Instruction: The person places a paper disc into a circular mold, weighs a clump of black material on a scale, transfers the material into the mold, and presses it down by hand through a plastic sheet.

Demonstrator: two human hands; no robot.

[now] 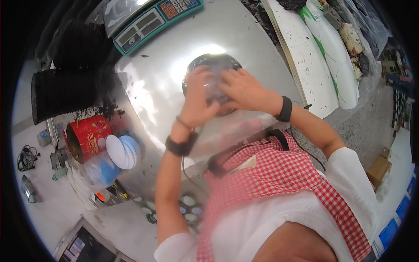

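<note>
A round, flat dark thing with a glossy, clear-plastic-like surface lies on the shiny metal table. Both of my hands are over it. My left hand rests at its left side, slightly blurred, thumb apart from the fingers. From the right, my right hand lies across it with the fingers stretched out and spread. The palms and fingers hide much of its middle and near part, so I cannot make out its exact kind.
A teal-edged digital scale stands at the far left of the table. Dark crumbly material is heaped at left, near a red tin and stacked white round lids. White sheets and a plastic roll lie at right.
</note>
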